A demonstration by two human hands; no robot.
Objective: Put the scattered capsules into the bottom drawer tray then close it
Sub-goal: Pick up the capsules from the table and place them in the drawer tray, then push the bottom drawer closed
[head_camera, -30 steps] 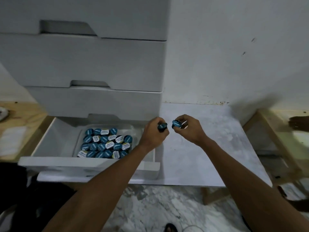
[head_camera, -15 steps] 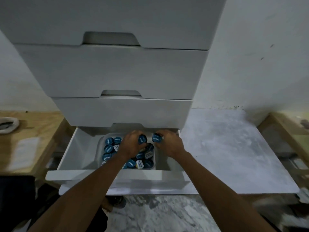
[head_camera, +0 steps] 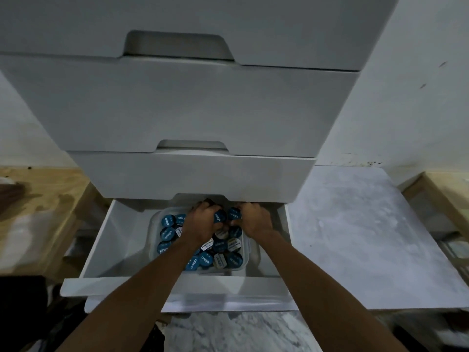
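Dim, flat, bluish light — soft focus throughout, with wide-angle bending of straight lines toward the edges

both forearms reach forward; left hand and right hand side by side, fingers curled

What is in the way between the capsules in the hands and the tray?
Nothing visible. The left hand and the right hand each hold a blue capsule, and, right over the open tray in the bottom drawer. Only the capsules already in the tray lie beneath.
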